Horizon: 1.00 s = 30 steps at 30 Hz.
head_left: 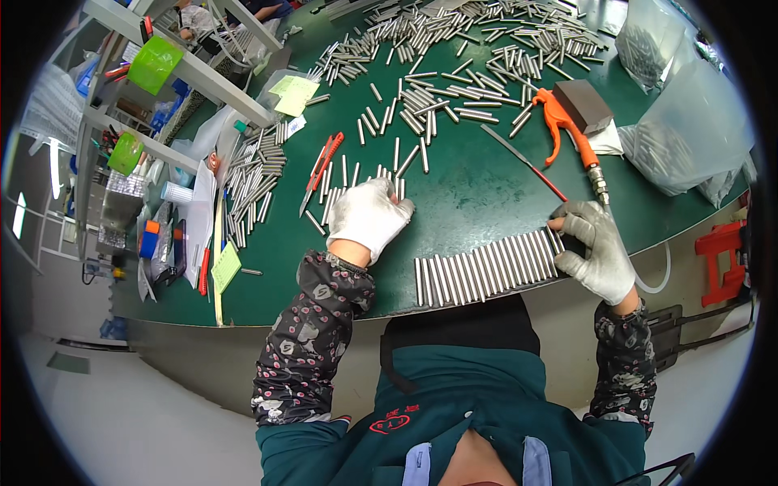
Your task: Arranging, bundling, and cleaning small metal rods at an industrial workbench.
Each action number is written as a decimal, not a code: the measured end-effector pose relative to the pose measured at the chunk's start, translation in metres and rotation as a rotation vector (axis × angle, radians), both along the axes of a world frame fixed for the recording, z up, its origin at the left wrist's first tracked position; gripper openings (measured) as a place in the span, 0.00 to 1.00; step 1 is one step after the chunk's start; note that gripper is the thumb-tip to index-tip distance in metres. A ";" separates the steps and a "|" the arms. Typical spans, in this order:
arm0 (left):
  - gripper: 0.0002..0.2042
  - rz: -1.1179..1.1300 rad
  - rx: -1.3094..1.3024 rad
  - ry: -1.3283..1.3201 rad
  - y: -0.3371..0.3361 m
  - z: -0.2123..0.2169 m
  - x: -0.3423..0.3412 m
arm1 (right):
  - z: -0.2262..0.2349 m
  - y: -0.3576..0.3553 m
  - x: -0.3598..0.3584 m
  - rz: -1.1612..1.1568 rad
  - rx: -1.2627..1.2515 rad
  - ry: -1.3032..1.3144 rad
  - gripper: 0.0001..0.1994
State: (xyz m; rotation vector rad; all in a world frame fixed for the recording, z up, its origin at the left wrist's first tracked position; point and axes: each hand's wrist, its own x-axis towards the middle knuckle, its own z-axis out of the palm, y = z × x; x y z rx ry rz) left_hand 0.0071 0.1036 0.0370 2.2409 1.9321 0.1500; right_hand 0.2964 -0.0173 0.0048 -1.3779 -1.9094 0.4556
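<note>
Many short, shiny metal pins lie on the green table. In front of me a row of metal pins (478, 267) stands side by side, evenly lined up near the table's front edge. At the row's right end my right hand (598, 251), in a whitish glove, pinches the last pin (554, 240) between thumb and fingers. My left hand (369, 215), gloved in white, is bent down over a small group of loose pins (399, 189), its fingers closed around some of them; the fingertips are partly hidden.
A heap of loose pins (429, 32) spreads across the back. Left are a red utility knife (322, 172), yellow notes (293, 95) and a grey shelf frame (186, 61). Right are a thin red-handled file (527, 164), an orange air gun (567, 130), a dark block (585, 105) and plastic bags (689, 130).
</note>
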 end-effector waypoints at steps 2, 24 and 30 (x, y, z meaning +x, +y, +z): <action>0.13 -0.004 -0.031 0.029 0.002 0.002 -0.002 | -0.001 0.000 0.000 0.002 -0.006 0.012 0.19; 0.14 -0.047 0.023 0.031 0.001 0.012 -0.001 | 0.000 -0.001 0.002 0.013 -0.028 0.000 0.20; 0.14 -0.001 0.003 0.094 0.000 0.002 -0.008 | -0.003 0.000 0.002 0.017 -0.021 0.009 0.20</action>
